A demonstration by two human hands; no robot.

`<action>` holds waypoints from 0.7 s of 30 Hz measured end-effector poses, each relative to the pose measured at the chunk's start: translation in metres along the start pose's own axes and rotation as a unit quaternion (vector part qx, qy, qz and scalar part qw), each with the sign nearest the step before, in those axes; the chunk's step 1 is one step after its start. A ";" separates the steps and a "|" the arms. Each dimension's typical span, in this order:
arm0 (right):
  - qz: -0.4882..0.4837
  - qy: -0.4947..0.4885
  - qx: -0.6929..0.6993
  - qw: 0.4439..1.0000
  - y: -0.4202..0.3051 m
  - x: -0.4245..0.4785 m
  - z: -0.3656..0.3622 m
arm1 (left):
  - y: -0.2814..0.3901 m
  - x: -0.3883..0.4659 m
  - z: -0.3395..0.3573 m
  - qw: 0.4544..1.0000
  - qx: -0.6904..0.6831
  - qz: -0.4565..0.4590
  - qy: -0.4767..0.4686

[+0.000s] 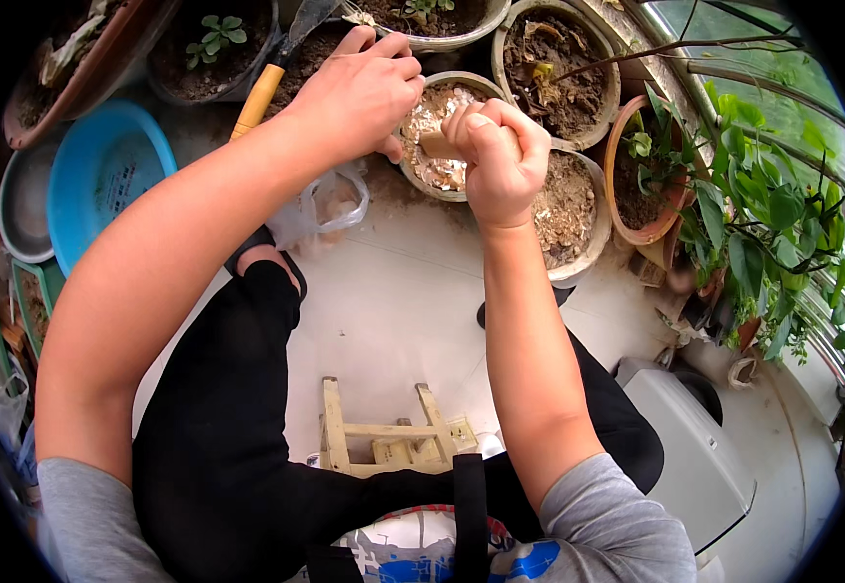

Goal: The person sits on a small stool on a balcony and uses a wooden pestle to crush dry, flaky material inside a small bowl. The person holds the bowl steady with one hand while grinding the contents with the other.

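Note:
My right hand (502, 157) grips a wooden handle (441, 146) in its fist, over a round pot (455, 195) whose soil is strewn with crushed eggshells (441, 171). Whatever the handle's lower end carries is hidden. At the pot's left rim hovers my left hand (364, 95), fingers spread and curved down; nothing shows in it, though its palm is out of sight. Behind my left forearm a trowel with a yellow wooden handle (257, 100) leans in a soil-filled pot. Below my left hand a clear plastic bag (328, 208) sits on the floor.
Pots of soil stand close by, one pale pot (590, 251) with shell bits and a terracotta one (641, 235). A blue basin (102, 175) lies left. Leafy vines (765, 211) hang right. A wooden stool (386, 430) and a grey bin-like container (677, 437) are near my legs.

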State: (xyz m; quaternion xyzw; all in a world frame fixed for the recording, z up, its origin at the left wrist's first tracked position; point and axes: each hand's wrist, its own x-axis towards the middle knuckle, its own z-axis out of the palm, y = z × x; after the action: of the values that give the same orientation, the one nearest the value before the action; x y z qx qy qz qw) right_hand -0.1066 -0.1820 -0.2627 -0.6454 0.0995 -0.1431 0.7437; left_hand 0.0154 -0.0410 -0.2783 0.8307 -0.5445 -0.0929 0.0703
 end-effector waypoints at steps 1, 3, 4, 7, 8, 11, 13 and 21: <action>-0.003 0.008 0.046 0.999 -0.006 0.001 0.003 | 0.001 -0.001 0.000 1.000 0.013 0.000 0.000; -0.041 -0.017 0.062 0.997 -0.019 0.006 0.000 | -0.001 0.001 -0.001 1.000 0.016 0.002 0.008; -0.017 -0.024 0.053 0.998 -0.016 0.002 0.002 | -0.001 0.001 -0.001 1.000 0.011 0.001 0.007; -0.006 -0.028 -0.059 0.998 0.005 0.002 0.010 | -0.004 0.002 -0.004 1.000 0.009 0.002 0.007; -0.008 -0.022 -0.021 1.000 0.002 0.000 0.002 | 0.000 0.003 -0.004 1.000 0.013 0.003 0.003; -0.013 -0.048 0.068 0.996 -0.020 0.004 -0.003 | -0.002 -0.001 -0.002 1.000 0.015 0.000 0.001; 0.015 -0.062 0.048 0.997 -0.018 -0.002 0.002 | -0.002 0.002 -0.003 1.000 0.009 0.008 0.020; 0.031 -0.095 0.063 0.993 -0.024 0.002 -0.002 | -0.004 -0.001 0.003 0.998 0.034 0.020 0.053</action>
State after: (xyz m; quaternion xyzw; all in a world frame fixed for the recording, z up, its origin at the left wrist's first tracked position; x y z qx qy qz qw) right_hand -0.1078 -0.1874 -0.2392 -0.6047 0.0387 -0.0641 0.7930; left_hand 0.0184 -0.0385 -0.2816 0.8255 -0.5590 -0.0292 0.0725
